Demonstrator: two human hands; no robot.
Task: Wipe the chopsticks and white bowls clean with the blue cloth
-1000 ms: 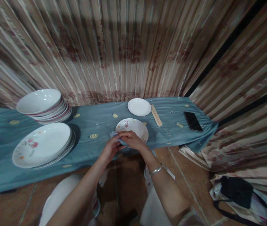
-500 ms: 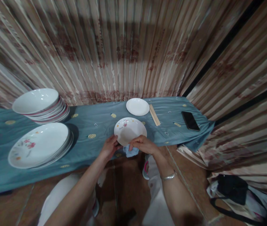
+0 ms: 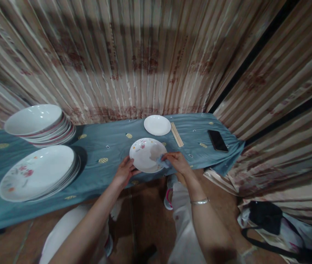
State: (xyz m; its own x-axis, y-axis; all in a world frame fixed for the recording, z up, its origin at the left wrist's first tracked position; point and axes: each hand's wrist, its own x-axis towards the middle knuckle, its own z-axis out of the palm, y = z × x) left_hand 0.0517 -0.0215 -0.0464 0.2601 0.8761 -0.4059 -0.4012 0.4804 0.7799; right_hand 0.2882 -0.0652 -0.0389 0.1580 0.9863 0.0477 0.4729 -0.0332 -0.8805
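A white plate [image 3: 145,156] with a floral print lies near the front edge of the cloth-covered table. My left hand [image 3: 125,170] grips its left rim, thumb on top and fingers at the edge. Bunched in my right hand [image 3: 176,160] is a light blue cloth [image 3: 161,161], pressed on the plate's right rim. Just behind stands a smaller white plate [image 3: 157,125], with several wooden chopsticks [image 3: 177,134] beside it on the right.
On the left are a stack of large floral plates [image 3: 39,168] and, behind it, a stack of bowls [image 3: 35,119]. A black phone [image 3: 217,140] lies at the right end of the blue tablecloth [image 3: 98,146]. A bag [image 3: 265,218] rests on the floor at right.
My right hand with the cloth has moved from the plate's front edge up and right to its right rim. My left hand keeps its grip. The view has shifted slightly.
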